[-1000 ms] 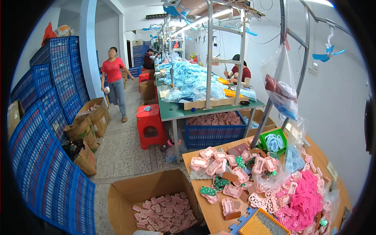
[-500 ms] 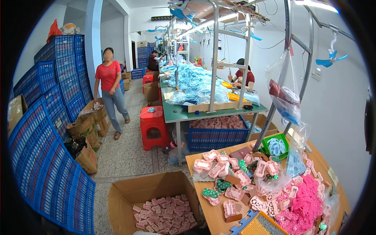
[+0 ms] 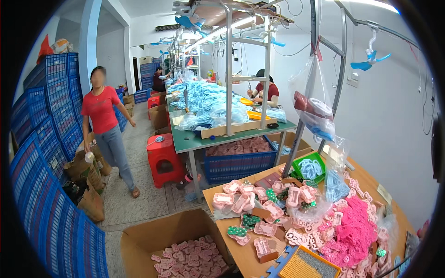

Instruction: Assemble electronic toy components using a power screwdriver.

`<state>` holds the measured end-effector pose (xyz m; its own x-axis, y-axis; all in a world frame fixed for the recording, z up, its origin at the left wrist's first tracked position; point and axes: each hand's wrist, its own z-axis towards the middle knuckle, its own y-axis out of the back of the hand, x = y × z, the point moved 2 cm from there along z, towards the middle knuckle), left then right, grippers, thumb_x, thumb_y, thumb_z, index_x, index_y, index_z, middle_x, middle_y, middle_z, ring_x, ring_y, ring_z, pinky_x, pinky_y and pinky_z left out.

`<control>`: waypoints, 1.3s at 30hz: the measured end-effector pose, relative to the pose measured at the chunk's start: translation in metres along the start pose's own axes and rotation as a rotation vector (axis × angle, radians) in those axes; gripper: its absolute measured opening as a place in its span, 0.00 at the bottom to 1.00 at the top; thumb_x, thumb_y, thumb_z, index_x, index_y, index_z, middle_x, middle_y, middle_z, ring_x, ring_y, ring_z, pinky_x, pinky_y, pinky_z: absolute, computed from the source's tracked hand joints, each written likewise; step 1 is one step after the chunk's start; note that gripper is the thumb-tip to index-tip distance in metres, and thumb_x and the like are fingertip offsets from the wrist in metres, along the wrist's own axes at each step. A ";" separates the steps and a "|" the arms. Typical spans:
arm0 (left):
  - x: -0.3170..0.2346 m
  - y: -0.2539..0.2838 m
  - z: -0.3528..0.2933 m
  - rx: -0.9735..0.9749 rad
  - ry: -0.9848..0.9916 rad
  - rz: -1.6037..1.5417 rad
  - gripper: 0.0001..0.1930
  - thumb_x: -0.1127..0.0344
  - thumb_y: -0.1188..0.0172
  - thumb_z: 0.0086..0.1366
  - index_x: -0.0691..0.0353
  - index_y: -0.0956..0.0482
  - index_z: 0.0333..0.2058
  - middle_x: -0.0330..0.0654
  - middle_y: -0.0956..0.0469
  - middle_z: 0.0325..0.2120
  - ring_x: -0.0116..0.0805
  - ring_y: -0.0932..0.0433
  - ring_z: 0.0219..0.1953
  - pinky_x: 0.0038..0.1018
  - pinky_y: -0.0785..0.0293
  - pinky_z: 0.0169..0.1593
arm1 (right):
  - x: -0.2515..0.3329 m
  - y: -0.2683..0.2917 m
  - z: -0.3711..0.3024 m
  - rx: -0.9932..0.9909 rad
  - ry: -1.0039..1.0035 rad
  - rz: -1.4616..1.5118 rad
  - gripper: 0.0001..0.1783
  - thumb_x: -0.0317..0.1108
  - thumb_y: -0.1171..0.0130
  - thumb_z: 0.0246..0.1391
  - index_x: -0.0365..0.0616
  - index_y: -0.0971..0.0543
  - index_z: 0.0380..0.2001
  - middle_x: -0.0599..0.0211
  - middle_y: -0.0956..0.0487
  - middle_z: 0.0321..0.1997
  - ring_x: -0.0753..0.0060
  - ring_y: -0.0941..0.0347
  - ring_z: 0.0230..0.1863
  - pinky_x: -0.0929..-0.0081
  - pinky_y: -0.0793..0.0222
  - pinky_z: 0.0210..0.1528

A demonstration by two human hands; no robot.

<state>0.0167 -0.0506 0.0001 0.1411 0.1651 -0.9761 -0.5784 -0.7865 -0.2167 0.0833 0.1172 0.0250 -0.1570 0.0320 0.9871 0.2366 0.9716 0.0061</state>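
Neither of my hands shows in the head view. On the wooden table (image 3: 388, 200) at the lower right lie many pale pink plastic parts (image 3: 265, 228), some with green dotted pieces (image 3: 237, 231) on them. A heap of bright pink pieces (image 3: 354, 227) lies toward the table's right side. At the near edge sits a yellow-framed tray (image 3: 296, 268) with small grey bits in it. A green bin (image 3: 320, 176) at the table's far side holds light blue parts. Left of the table, an open cardboard box (image 3: 139, 238) contains pink bone-shaped pieces (image 3: 190, 259).
A person in a red top (image 3: 103, 113) walks in the aisle beside stacked blue crates (image 3: 41, 208). A red stool (image 3: 163, 162) stands by the green worktable (image 3: 190, 144), heaped with light blue parts (image 3: 208, 99). Two people sit working farther back. A plastic bag (image 3: 315, 102) hangs from a metal frame.
The view has swung slightly right, so the scene sits farther left. The walking person has come nearer along the aisle, a pale object now visible at one hand.
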 end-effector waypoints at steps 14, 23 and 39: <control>-0.025 -0.003 -0.010 0.099 0.020 0.050 0.15 0.58 0.41 0.63 0.65 0.21 0.38 0.40 0.20 0.28 0.23 0.24 0.33 0.25 0.28 0.38 | -0.026 0.025 -0.002 0.026 -0.086 0.168 0.18 0.32 0.42 0.56 0.31 0.26 0.47 0.62 0.24 0.44 0.74 0.29 0.45 0.78 0.35 0.49; -0.020 0.013 -0.012 0.107 0.041 -0.117 0.16 0.65 0.41 0.62 0.67 0.26 0.47 0.37 0.21 0.35 0.23 0.24 0.37 0.24 0.24 0.40 | 0.016 0.000 0.011 0.190 0.065 0.071 0.20 0.27 0.40 0.52 0.32 0.27 0.48 0.65 0.24 0.45 0.76 0.30 0.46 0.78 0.36 0.50; -0.158 0.091 -0.032 -0.111 -0.314 -0.097 0.17 0.68 0.50 0.66 0.76 0.31 0.48 0.52 0.22 0.38 0.41 0.19 0.37 0.34 0.18 0.39 | 0.167 -0.117 0.057 0.510 0.293 0.150 0.22 0.22 0.41 0.51 0.31 0.30 0.50 0.56 0.24 0.46 0.74 0.26 0.45 0.77 0.27 0.47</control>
<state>-0.0327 -0.1673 0.1349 -0.0733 0.4039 -0.9119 -0.4814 -0.8151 -0.3223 -0.0254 0.0226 0.1803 0.1304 0.1813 0.9747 -0.2648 0.9538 -0.1420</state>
